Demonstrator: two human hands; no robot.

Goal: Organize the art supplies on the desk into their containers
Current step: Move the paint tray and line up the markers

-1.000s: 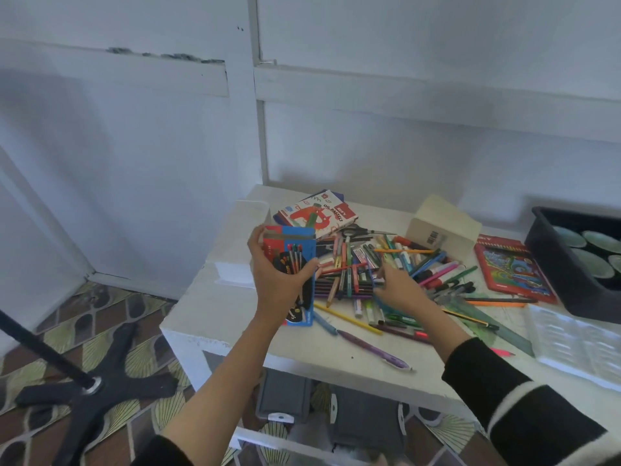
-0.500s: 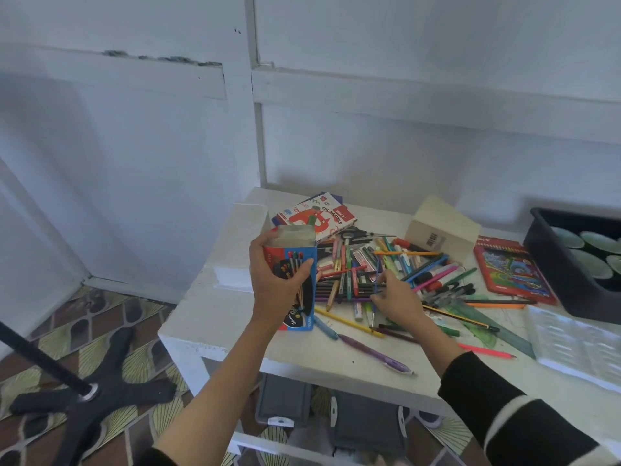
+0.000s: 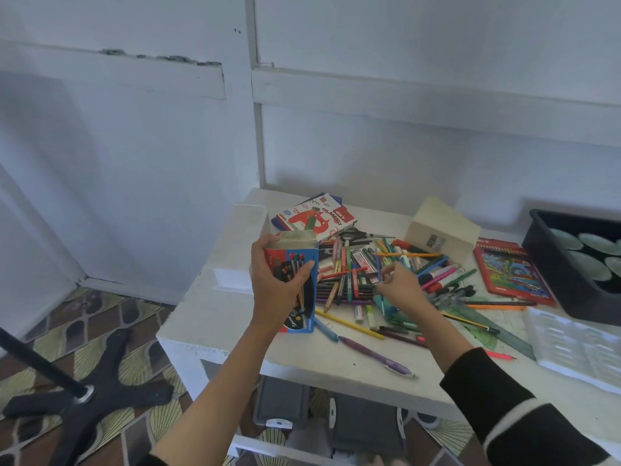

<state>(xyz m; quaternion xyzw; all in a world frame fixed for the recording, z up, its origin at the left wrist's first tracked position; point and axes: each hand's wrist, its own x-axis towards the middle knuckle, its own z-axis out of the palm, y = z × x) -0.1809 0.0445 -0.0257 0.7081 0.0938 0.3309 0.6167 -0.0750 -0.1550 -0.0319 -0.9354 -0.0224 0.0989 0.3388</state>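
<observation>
Our left hand [image 3: 279,284] grips one open-topped blue-and-red pencil box [image 3: 295,255], while just right of it our right hand [image 3: 401,287] pinches one blue pencil [image 3: 377,264].

Left hand [image 3: 279,284] wraps the pencil box [image 3: 304,319]. Palm and fingers cover much of its front print. The inside of its open top is not visible.

Right hand [image 3: 400,290]: fingertips probably pinch a blue pencil [image 3: 378,264], but the contact is too small to confirm.

Pile of pens [image 3: 353,280]: lower layers buried, count not possible.

Cream box [image 3: 443,227]: barcode label unreadable.

Black bin [image 3: 551,274] and clear tray [image 3: 571,344]: both cut by the right edge.

Right sleeve [image 3: 524,425]: cut by the bottom edge.

Black stand [image 3: 84,391]: pole runs off the left edge.

Grey cases [image 3: 282,405] under the desk [image 3: 215,317]: tops hidden by the desktop.
</observation>
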